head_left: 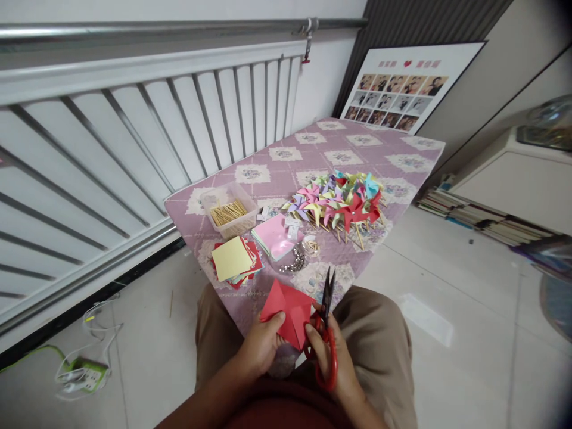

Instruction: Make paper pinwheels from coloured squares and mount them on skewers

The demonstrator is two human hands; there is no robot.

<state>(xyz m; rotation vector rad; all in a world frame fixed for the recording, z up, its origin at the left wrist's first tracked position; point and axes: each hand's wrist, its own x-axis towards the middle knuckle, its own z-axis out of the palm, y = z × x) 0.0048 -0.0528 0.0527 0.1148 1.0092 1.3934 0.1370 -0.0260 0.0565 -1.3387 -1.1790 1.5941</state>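
Observation:
A creased square of red paper (290, 308) is held over my lap at the table's near corner. My left hand (263, 341) pinches its left edge, thumb on top. My right hand (333, 351) grips scissors (329, 298) with red handles, and its fingers also touch the paper's right side. The dark blades point away from me and look slightly apart. Just beyond lie a stack of coloured paper (233, 259) with a yellow sheet on top, a pink paper stack (277, 235), and a clear dish of small metal pieces (295, 261).
Many finished paper pinwheels (342, 202) on sticks are piled mid-table. A clear plastic box (232, 214) holds thin wooden sticks. The cloth-covered table (344, 156) stands beside a white radiator (201, 119). A green power strip (89, 374) with cables lies on the floor at left.

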